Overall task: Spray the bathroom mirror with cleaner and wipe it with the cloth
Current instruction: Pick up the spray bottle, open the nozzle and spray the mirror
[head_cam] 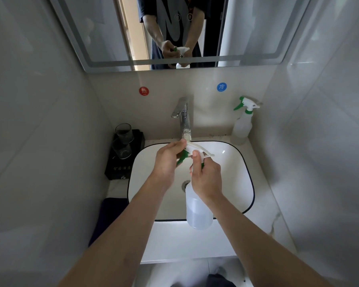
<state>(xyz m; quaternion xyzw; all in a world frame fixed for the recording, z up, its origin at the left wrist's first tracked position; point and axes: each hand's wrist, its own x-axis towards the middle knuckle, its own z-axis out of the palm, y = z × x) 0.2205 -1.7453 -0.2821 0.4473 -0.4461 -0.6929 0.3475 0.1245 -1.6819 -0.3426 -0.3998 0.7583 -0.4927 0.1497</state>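
I hold a translucent white spray bottle (197,210) over the sink basin (234,175). My right hand (205,179) grips its neck just below the white and green trigger head. My left hand (168,160) pinches the nozzle end of that head, by the green trigger. The mirror (104,34) hangs on the wall above and reflects both hands and the bottle. A dark purple cloth (110,216) lies folded on the counter left of the basin, apart from both hands.
A second spray bottle (242,123) stands at the back right corner of the counter. A chrome tap (182,119) rises behind the basin. Two glasses sit on a black tray (116,168) at the back left. Tiled walls close in on both sides.
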